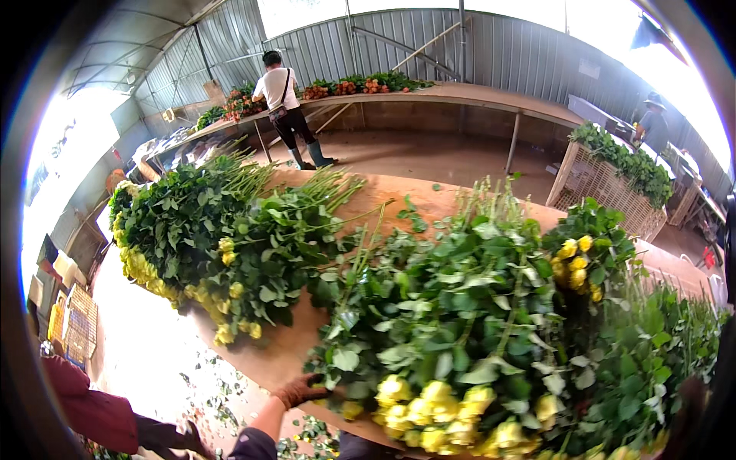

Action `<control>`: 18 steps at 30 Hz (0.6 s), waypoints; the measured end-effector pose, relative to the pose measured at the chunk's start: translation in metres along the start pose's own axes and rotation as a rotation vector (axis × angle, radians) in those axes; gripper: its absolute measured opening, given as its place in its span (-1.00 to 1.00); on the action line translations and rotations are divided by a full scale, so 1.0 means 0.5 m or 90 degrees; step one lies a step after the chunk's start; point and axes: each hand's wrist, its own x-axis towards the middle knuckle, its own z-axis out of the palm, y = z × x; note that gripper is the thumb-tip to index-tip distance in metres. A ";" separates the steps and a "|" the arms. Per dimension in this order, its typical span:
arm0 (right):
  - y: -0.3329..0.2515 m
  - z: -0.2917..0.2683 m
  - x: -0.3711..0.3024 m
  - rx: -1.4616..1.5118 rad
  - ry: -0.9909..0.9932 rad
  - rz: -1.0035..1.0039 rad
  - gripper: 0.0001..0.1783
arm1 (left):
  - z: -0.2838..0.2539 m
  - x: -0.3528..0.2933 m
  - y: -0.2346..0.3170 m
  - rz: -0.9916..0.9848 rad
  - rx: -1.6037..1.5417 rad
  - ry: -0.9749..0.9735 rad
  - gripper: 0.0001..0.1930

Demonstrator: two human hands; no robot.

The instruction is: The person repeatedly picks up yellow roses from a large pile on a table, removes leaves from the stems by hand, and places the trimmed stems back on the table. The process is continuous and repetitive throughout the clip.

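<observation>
My left hand (299,392), in a reddish-brown glove, is at the table's near edge with its fingers stretched toward the leaves of a big pile of yellow roses (437,410). It touches the edge of the pile, and I see nothing held in it. The blooms point toward me and the stems lie away. At the lower right rim, a dark, blurred shape appears to be my right hand (691,406), beside more green rose stems (629,376); its fingers cannot be made out. A smaller bunch of yellow roses (576,264) lies at the pile's far right.
Another heap of yellow roses (253,245) covers the left of the wooden table (307,318). A person (280,100) stands at a back bench with orange flowers. A woven crate of greenery (606,188) stands at right. A co-worker's maroon sleeve (92,406) shows lower left, near fallen leaves.
</observation>
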 end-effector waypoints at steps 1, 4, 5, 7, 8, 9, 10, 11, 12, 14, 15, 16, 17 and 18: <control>-0.100 0.051 0.039 0.033 -0.151 -0.060 -0.54 | 0.001 -0.010 0.000 -0.032 -0.037 -0.009 -0.47; -0.350 0.223 0.150 0.129 -0.462 -0.214 -0.55 | -0.016 -0.036 -0.038 -0.014 -0.376 -0.069 -0.58; -0.430 0.310 0.212 0.211 -0.507 -0.222 -0.55 | -0.029 -0.061 -0.108 -0.098 -0.382 -0.038 -0.59; -0.585 0.522 0.301 0.772 -0.387 0.200 -0.40 | -0.035 -0.037 -0.068 -0.077 -0.285 -0.094 -0.59; -0.595 0.656 0.328 0.636 -0.326 0.154 -0.40 | -0.045 -0.059 0.009 0.009 -0.195 -0.125 -0.59; -0.624 0.760 0.359 0.543 -0.357 0.238 -0.41 | -0.050 -0.062 0.020 0.115 -0.036 -0.129 -0.59; -0.644 0.836 0.360 0.642 -0.366 0.245 -0.43 | -0.056 -0.064 0.019 0.218 0.115 -0.132 -0.57; -0.650 0.906 0.360 0.742 -0.363 0.266 -0.44 | -0.064 -0.086 0.081 0.186 0.290 -0.204 -0.54; -0.647 0.950 0.352 1.032 -0.308 0.179 -0.46 | -0.080 -0.107 0.145 0.157 0.466 -0.265 -0.50; -0.634 0.946 0.345 0.650 -0.285 0.046 -0.56 | -0.104 -0.094 0.122 0.181 0.511 -0.374 -0.43; -0.639 0.920 0.350 0.467 -0.260 -0.005 -0.61 | -0.117 -0.101 0.122 0.173 0.409 -0.347 -0.43; -0.642 0.889 0.341 0.682 -0.265 0.133 -0.62 | -0.127 -0.106 0.121 0.164 0.310 -0.324 -0.43; -0.642 0.842 0.318 1.075 -0.187 0.298 -0.64 | -0.137 -0.099 0.117 0.262 0.309 -0.367 -0.44; -0.630 0.795 0.319 0.562 -0.244 0.098 -0.63 | -0.150 -0.074 0.073 0.891 0.257 -0.212 -0.48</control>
